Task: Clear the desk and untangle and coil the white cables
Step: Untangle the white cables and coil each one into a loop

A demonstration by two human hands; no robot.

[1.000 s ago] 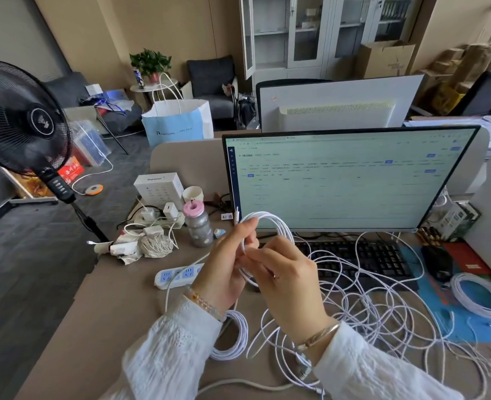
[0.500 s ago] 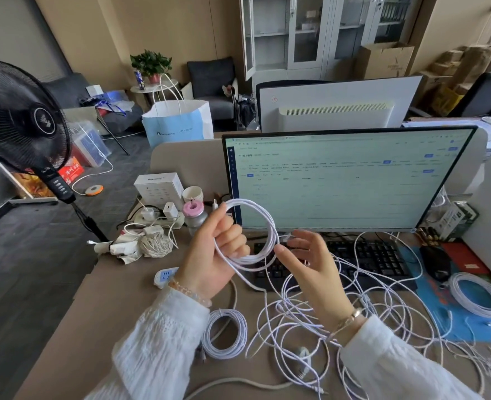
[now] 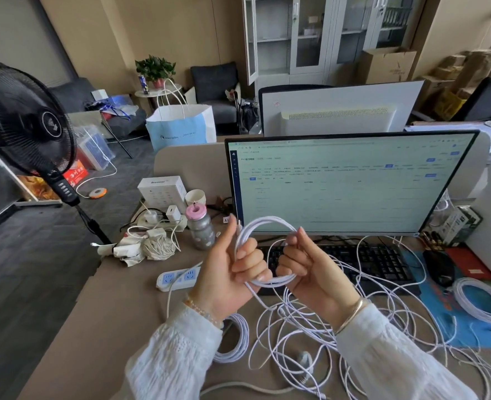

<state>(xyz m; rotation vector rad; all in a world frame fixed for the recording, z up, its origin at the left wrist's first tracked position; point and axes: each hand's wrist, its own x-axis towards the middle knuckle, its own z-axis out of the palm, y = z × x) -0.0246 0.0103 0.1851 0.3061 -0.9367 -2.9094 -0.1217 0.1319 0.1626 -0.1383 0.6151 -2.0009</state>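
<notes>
Gripping round white cable coil (image 3: 267, 249) – both hands

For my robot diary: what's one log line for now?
left hand grips cable coil | right hand grips coil | tangled cables on desk

Lit monitor (image 3: 345, 183) upright toward the desk's (image 3: 108, 307) far edge, black keyboard (image 3: 362, 262) just in front of it. Black mouse (image 3: 437, 267) right of the keyboard on a blue mat (image 3: 440, 321) by the right edge. Near the far left corner: white box (image 3: 160, 192), paper cup (image 3: 195, 196), grey bottle with a pink lid (image 3: 199, 229). Crumpled paper wad (image 3: 140, 248) at the left edge; white power strip (image 3: 177, 278) lying flat just nearer. Off the desk, left: black standing fan (image 3: 22, 122). Behind: blue-and-white paper bag (image 3: 182, 127), dark armchair (image 3: 215, 85), potted plant (image 3: 156, 69), glass-door cabinet (image 3: 310, 36), cardboard box (image 3: 387, 66).
</notes>
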